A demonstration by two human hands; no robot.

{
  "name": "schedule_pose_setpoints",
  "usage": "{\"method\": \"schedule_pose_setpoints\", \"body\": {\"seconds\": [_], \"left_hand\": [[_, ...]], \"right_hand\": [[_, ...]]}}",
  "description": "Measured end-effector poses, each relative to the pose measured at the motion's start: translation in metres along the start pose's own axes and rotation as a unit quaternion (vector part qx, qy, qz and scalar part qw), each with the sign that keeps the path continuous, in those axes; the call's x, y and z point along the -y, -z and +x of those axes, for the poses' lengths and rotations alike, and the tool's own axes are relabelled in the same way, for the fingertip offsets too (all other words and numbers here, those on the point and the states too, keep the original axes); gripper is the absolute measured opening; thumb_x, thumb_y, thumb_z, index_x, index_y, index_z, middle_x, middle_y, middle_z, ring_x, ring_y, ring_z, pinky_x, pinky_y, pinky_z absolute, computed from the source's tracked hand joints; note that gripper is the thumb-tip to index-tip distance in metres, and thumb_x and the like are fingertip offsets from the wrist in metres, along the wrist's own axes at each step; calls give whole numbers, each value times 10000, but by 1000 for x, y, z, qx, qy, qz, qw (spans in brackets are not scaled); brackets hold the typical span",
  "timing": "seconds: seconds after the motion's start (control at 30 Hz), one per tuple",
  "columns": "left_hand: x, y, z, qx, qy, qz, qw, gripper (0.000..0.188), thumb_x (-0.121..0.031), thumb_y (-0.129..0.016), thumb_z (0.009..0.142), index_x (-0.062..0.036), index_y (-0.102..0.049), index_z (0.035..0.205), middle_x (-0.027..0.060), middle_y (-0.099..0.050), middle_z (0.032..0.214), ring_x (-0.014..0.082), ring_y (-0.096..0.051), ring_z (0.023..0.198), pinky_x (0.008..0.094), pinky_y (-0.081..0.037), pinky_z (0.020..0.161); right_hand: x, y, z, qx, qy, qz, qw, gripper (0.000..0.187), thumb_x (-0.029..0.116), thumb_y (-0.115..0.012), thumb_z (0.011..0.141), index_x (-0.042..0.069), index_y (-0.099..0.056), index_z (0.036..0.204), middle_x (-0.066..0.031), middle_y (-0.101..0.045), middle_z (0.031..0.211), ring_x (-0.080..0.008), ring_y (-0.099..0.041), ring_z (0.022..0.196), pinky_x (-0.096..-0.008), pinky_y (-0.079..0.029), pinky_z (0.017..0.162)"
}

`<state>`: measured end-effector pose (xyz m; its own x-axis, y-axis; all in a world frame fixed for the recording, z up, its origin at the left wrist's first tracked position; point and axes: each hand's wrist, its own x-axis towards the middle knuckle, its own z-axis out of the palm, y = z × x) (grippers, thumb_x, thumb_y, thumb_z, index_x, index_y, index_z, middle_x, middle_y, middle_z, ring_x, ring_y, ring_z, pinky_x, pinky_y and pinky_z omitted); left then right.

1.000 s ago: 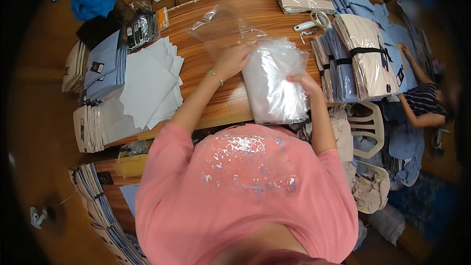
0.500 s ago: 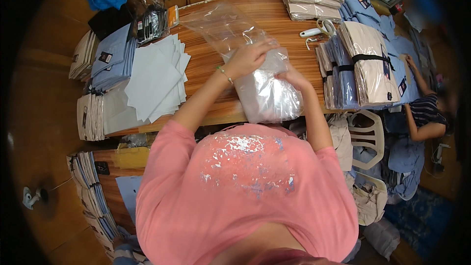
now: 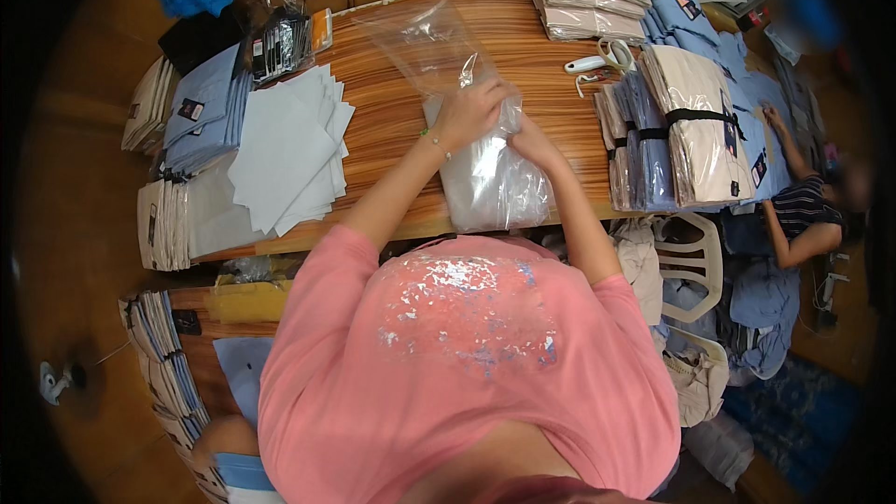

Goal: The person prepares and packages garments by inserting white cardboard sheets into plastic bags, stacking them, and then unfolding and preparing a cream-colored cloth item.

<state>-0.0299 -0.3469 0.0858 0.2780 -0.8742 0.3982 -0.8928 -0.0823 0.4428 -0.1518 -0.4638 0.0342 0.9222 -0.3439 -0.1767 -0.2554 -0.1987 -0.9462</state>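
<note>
A stack of clear plastic bags (image 3: 495, 189) lies on the wooden table right in front of me, shiny and a little crumpled. A loose clear bag (image 3: 431, 42) stretches from my hands toward the far side of the table. My left hand (image 3: 474, 117) rests over the top of the stack, its fingers closed on the loose bag. Close beside it, my right hand (image 3: 532, 142) has its fingers bent around the plastic at the stack's right edge. Its fingertips are partly hidden by the film.
White sheets (image 3: 287, 149) lie fanned to the left, next to folded blue shirts (image 3: 203, 112). Packed beige shirts (image 3: 695, 126) stand at the right, near white-handled scissors (image 3: 597, 63). A co-worker's arm (image 3: 798, 233) is at far right; another person's arm (image 3: 224, 439) shows at lower left.
My right hand has moved left, closer to my left hand, and its fingers have closed more. The bag film has shifted slightly. Someone's arm with blue cloth has come further into view at lower left.
</note>
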Motion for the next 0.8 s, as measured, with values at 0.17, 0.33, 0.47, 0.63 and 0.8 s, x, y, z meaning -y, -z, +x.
{"method": "schedule_pose_setpoints", "body": {"seconds": [0.17, 0.33, 0.47, 0.63, 0.8], "left_hand": [[-6, -15, -1, -6, -104, 15, 994, 457, -75, -572, 765, -169, -565, 1212, 32, -649, 1017, 232, -623, 903, 326, -521, 685], [9, -15, -40, -5, -87, 34, 996, 468, -125, -571, 801, -128, -514, 1265, 60, -605, 1142, 240, -585, 988, 338, -493, 814], [39, -14, -76, -77, 14, -38, 996, 454, -217, -604, 847, -73, -483, 1260, 99, -582, 1166, 234, -572, 1011, 334, -460, 865], [83, -12, -61, -58, 523, -456, 717, 498, -231, -654, 857, -23, -439, 1255, 140, -572, 1157, 212, -553, 1034, 309, -440, 872], [94, -24, -77, 58, 381, -516, 765, 546, -246, -603, 895, -10, -352, 1319, 124, -558, 1188, 192, -559, 1038, 333, -447, 887]], "right_hand": [[-45, -6, 20, -41, 29, -61, 997, 675, -69, -449, 703, 27, -351, 1364, -192, -544, 1190, -267, -509, 1120, -326, -395, 942], [-12, -5, 3, -38, -82, 146, 985, 660, -26, -588, 708, 27, -387, 1335, -144, -551, 1158, -235, -525, 1033, -306, -422, 888], [-30, 4, -3, -63, -121, 177, 975, 770, -29, -619, 705, 67, -303, 1400, -165, -529, 1214, -249, -515, 1104, -335, -407, 933], [-18, -2, -9, -49, -133, 170, 975, 803, 2, -652, 721, 49, -253, 1416, -157, -492, 1262, -225, -490, 1132, -319, -397, 955], [-30, 7, -21, 13, -105, 249, 963, 819, 86, -664, 772, 53, -192, 1440, -161, -443, 1323, -235, -453, 1186, -337, -401, 959]]}}
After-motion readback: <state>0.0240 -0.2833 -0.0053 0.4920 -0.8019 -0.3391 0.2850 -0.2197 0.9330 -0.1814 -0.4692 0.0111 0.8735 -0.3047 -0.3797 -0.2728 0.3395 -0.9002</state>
